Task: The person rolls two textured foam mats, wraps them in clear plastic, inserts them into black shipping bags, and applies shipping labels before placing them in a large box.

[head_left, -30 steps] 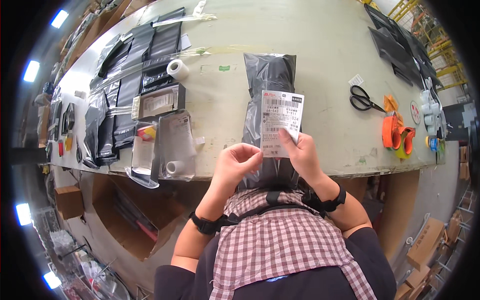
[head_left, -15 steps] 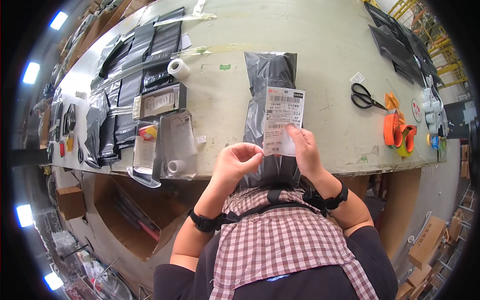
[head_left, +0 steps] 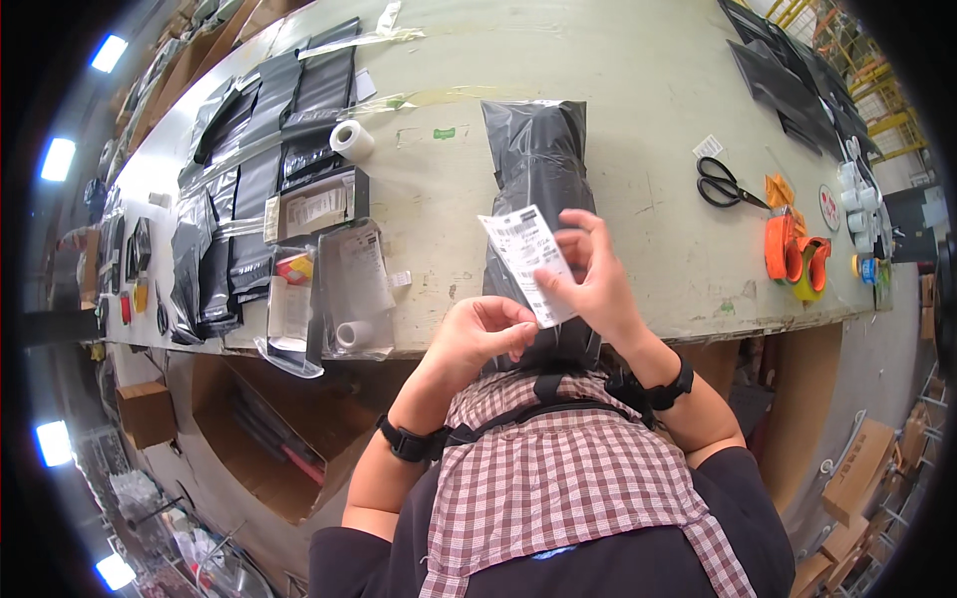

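A white printed shipping label (head_left: 520, 249) is tilted above a black plastic parcel (head_left: 538, 149) that lies lengthwise on the table in front of me. My right hand (head_left: 590, 277) grips the label by its right side, thumb on the printed face and other fingers raised behind it. At the label's lower corner, my left hand (head_left: 488, 337) is closed in a pinch, its fingertips against that corner. The parcel's near end reaches the table edge at my checked apron (head_left: 568, 448) and is partly hidden by my hands and the label.
Stacked black mailer bags (head_left: 264, 140) lie to the left, beside a tape roll (head_left: 351, 141) and open boxes (head_left: 317, 207) with labels. To the right are black scissors (head_left: 731, 189), an orange tape dispenser (head_left: 783, 249), white rolls (head_left: 862, 204) and more black bags (head_left: 783, 80).
The label has tilted, its top swinging left and down toward me. My right fingers have lifted and spread behind it, and my left hand has shifted slightly toward me.
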Demonstrator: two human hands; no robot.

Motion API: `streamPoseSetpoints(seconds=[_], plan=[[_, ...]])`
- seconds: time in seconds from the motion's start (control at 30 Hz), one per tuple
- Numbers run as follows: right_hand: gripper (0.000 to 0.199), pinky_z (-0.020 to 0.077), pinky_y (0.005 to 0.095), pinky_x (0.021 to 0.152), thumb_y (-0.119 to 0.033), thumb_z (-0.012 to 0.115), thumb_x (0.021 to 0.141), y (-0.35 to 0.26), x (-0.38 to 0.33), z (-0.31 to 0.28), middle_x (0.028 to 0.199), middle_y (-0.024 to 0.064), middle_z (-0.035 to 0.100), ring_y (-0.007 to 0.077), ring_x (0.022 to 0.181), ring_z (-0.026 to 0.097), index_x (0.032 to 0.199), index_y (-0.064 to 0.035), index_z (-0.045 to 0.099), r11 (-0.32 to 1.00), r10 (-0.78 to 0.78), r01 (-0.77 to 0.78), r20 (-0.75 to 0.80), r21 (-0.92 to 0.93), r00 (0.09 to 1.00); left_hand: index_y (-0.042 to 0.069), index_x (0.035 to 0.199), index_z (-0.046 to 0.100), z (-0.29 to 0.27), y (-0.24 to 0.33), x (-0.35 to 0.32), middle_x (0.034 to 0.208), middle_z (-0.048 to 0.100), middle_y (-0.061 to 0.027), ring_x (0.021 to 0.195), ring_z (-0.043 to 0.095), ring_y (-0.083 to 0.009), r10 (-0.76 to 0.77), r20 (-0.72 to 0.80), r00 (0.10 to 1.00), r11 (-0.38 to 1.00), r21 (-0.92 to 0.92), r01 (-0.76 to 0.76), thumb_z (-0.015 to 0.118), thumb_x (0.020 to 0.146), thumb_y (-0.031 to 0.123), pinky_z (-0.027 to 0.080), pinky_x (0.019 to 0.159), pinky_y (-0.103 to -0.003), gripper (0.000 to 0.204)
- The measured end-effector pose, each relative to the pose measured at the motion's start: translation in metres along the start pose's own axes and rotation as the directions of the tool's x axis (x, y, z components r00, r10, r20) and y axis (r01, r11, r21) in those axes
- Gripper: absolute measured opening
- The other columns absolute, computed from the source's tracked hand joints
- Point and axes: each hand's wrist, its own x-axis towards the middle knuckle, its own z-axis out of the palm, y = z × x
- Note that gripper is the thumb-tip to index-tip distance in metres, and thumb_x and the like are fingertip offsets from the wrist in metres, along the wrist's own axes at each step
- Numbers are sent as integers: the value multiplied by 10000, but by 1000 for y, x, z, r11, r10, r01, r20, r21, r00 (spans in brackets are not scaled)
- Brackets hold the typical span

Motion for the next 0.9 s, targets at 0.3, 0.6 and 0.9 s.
streamPoseSetpoints(seconds=[0.3, 0.6, 0.9], plan=[[189, 528, 246, 711, -144, 684, 818, -24, -29, -14, 844, 105, 683, 173, 789, 682, 922, 7, 640, 984, -77, 122, 301, -133, 951, 13, 869, 631, 3, -5, 8, 772, 624, -18, 633, 537, -68, 55, -52, 997, 995, -79, -59, 694, 820, 147, 434, 582, -201, 156], [191, 501, 231, 615, -156, 611, 882, -12, -28, -12, 750, 99, 670, 107, 685, 636, 844, 27, 643, 1000, -11, 4, 251, 30, 968, 34, 844, 642, 6, -4, 7, 759, 623, 13, 603, 509, -41, 56, -114, 992, 998, 27, -53, 692, 821, 157, 406, 547, -178, 135], [162, 432, 162, 469, -200, 551, 927, 12, 3, -97, 713, -3, 571, 40, 519, 539, 901, -40, 556, 816, 460, -547, 363, 187, 810, 30, 827, 555, -81, -47, -61, 667, 505, 18, 578, 450, -64, 13, -266, 964, 997, 79, 9, 623, 824, 156, 371, 530, -213, 142]])
